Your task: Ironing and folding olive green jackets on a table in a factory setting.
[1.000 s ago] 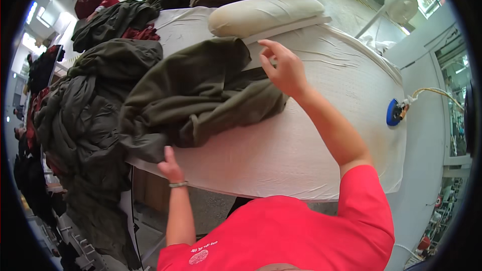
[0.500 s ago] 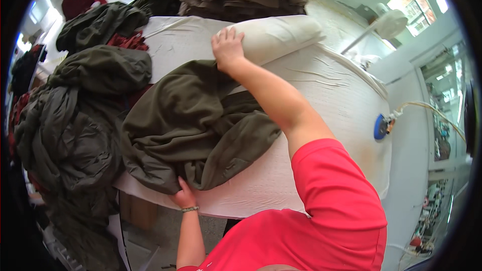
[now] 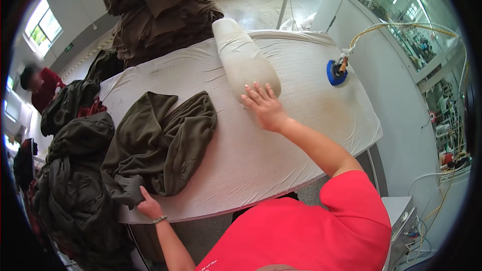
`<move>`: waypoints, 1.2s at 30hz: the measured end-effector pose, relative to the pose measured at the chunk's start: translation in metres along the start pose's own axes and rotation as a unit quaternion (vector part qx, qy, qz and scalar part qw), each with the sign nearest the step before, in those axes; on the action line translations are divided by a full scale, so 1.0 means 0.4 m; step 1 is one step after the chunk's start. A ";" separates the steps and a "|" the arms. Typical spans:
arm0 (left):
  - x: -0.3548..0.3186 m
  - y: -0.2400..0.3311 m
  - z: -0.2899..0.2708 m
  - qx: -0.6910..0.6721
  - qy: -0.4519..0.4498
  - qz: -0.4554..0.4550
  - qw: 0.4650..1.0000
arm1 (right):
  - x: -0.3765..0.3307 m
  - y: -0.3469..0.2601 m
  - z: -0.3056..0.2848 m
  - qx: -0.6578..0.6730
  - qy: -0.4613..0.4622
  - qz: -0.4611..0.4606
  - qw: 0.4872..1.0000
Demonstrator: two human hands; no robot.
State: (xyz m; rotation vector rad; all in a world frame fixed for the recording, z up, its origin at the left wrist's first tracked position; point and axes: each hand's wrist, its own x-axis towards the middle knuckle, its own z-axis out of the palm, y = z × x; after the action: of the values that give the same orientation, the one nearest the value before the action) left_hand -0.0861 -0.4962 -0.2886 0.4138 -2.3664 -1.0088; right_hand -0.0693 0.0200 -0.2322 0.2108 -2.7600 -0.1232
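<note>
The garment (image 3: pixel 160 143) lies bunched on the worktop (image 3: pixel 296 135), left of the frame's centre. At its lower edge, the left hand (image 3: pixel 149 207) seems to pinch a smooth corner: the thumb shows, the other fingers are hidden beneath the cloth. That hold takes in only a small bit, so a hard tug could pull it loose or drag the loose folds askew.

The right hand (image 3: pixel 268 112) lies with fingers spread on the near end of the bolster (image 3: pixel 241 55), upper centre, gripping nothing. A flat palm gives little hold; an uneven push could swivel the bolster or ruck up the worktop's wrinkled cover.

At the left, the pile (image 3: pixel 75 185) sits close against the garment; whether they touch is unclear. Similar dark colours and overhanging cloth could let one snag the other. The iron (image 3: pixel 336 73), upper right, could be knocked if the bolster swung that way.
</note>
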 end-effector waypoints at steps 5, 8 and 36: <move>-0.042 0.434 -0.114 -0.143 0.056 0.048 0.987 | -0.154 -0.082 -0.052 0.278 0.006 -0.031 0.960; -0.178 0.642 -0.135 -0.320 0.026 0.108 0.941 | -0.256 -0.098 -0.082 0.424 0.000 -0.055 0.904; -0.647 0.862 0.166 -0.150 -0.122 0.218 0.957 | -0.306 0.623 -0.431 0.461 -0.034 0.141 0.876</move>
State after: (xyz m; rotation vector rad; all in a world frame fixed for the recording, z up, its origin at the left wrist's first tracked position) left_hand 0.0615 -0.1051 -0.1640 -0.3534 -2.3073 -1.2231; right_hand 0.0743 0.2752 -0.0874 0.0308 -2.6445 1.2897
